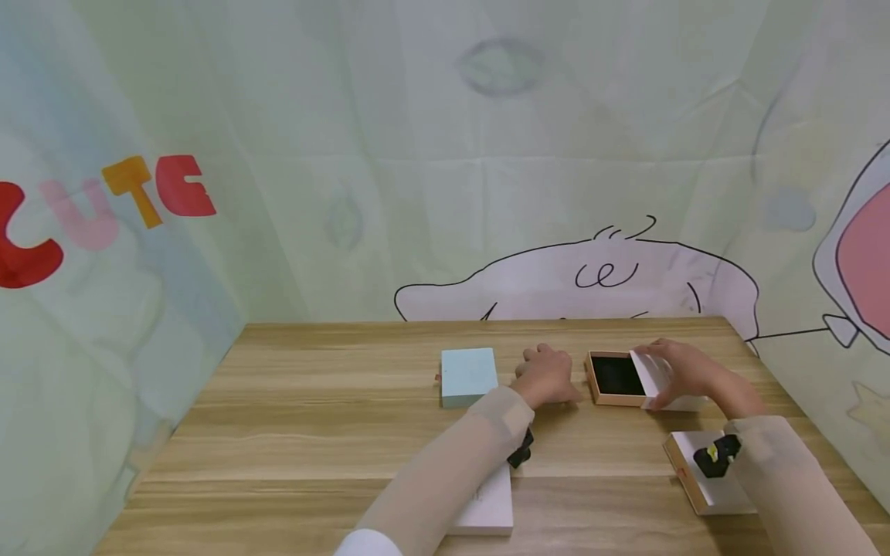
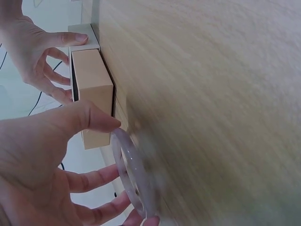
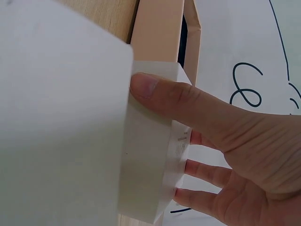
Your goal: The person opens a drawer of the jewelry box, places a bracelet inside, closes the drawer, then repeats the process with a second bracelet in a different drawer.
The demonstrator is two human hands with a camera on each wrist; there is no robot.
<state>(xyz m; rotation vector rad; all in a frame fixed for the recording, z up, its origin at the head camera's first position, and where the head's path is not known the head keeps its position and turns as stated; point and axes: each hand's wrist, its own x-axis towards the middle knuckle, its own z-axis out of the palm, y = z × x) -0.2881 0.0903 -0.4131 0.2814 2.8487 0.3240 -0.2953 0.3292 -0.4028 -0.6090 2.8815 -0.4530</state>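
Note:
A pale lavender, glossy bangle (image 2: 142,176) is held by its rim between the thumb and fingers of my left hand (image 1: 545,377). That hand is over the table, between the light blue box and a slide-out box. My right hand (image 1: 687,372) grips the white sleeve (image 3: 148,150) of the slide-out box, thumb on one side and fingers on the other. Out of the sleeve's left end sticks a peach tray (image 1: 619,400) with a black lining (image 1: 616,375). In the left wrist view the tray (image 2: 91,75) stands just beyond the bangle.
A light blue box (image 1: 469,374) is left of my left hand. Under my left forearm lies a white box (image 1: 492,506), partly covered. Another white-topped box (image 1: 719,494) with an orange side sits below my right wrist. The wooden table (image 1: 299,432) ends at a printed cloth backdrop (image 1: 313,177).

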